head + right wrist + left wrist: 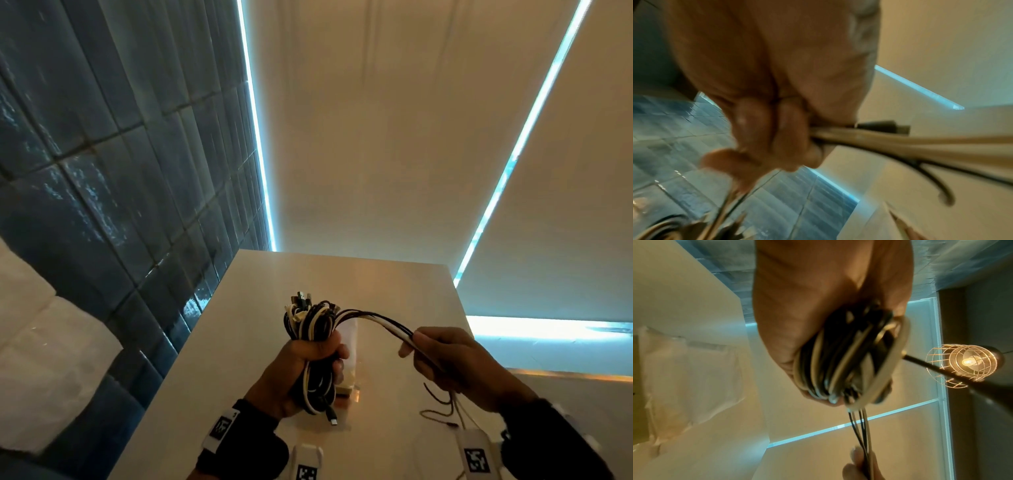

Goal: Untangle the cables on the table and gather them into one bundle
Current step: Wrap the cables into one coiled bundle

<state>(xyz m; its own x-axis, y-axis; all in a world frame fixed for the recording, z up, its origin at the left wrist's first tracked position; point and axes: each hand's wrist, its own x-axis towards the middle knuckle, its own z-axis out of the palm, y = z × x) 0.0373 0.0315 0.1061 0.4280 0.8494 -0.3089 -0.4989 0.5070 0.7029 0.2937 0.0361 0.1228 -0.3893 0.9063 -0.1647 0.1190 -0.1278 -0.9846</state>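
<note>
At the far left a dark tiled wall (113, 192) is standing beside the pale bench (394, 284). Next to it, above the bench, the left hand (301, 370) is gripping the coiled bundle (308, 329) of black and white cables; its fingers (337, 349) are wrapped tightly around the middle of the coil, so that the loops are sticking out above and below the fist, and one plug is hanging near the bench surface. From the top of the coil a few strands (380, 320) are running to the right, slightly curved, into the right hand (452, 363). This hand is pinching the strands, the fingers (409, 349) curled over them, and the loose tails (442, 407) are hanging down below it to the bench.

By my judgement, the untangling is mostly finished and the person is now winding the last free lengths onto the bundle. The next move is probably calling for the right hand to lead the strands around the coil while the left hand is keeping its grip firm, and for the thin tails not to catch or knot again.
</note>
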